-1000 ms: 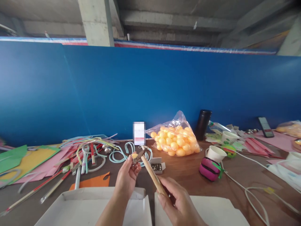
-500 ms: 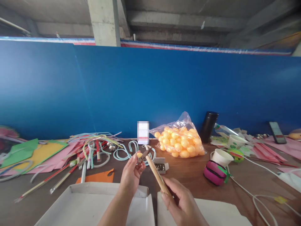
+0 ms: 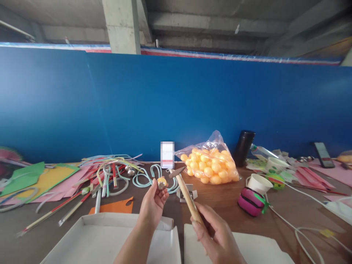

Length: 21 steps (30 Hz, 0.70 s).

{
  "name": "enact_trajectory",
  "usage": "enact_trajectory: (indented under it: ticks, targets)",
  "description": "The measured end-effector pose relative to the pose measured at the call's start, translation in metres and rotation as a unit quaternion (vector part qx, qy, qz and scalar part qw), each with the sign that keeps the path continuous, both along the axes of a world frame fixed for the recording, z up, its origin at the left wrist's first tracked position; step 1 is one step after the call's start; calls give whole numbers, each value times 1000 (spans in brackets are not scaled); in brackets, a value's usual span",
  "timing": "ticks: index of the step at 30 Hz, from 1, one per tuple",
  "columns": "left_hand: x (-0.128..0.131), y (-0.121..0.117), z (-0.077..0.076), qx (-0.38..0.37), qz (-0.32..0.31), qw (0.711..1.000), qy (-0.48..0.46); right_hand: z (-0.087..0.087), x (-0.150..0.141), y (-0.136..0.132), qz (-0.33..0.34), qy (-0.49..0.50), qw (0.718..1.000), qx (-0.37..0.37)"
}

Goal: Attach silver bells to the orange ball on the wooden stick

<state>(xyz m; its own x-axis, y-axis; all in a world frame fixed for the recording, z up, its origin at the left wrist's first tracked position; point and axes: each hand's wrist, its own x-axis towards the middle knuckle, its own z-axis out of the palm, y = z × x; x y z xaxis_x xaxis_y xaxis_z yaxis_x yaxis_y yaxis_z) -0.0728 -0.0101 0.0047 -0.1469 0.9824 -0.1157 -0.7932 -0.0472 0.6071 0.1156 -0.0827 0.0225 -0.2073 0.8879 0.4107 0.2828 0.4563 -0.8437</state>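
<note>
My left hand [image 3: 152, 203] pinches a small yellow-orange ball [image 3: 162, 183] with shiny metal studs over part of it. My right hand [image 3: 213, 231] is wrapped round the wooden handle of a hammer [image 3: 187, 198]. The dark hammer head lies just right of the ball and apart from it, its pointed end aimed to the right. Partly hidden behind the handle is a small open white box [image 3: 194, 193], whose contents show as dark, shiny bits.
A clear bag of orange balls [image 3: 211, 167] sits at the back. Pale blue tubing [image 3: 143, 179], sticks and coloured paper [image 3: 60, 178] cover the left. To the right are a purple pouch [image 3: 250, 202], a paper cup [image 3: 260, 184] and a white cable [image 3: 284, 220]. White box lids [image 3: 104, 238] lie in front.
The hammer has moved right and up, away from the ball. The ball has turned in my left hand, so its studded side now shows.
</note>
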Motion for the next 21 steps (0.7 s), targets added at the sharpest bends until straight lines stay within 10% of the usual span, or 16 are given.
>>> enact_trajectory:
  ticks: [21]
  targets:
    - [2,-1,4,-8,9,1000,-22,8,-5,-3,34,-35,999,1]
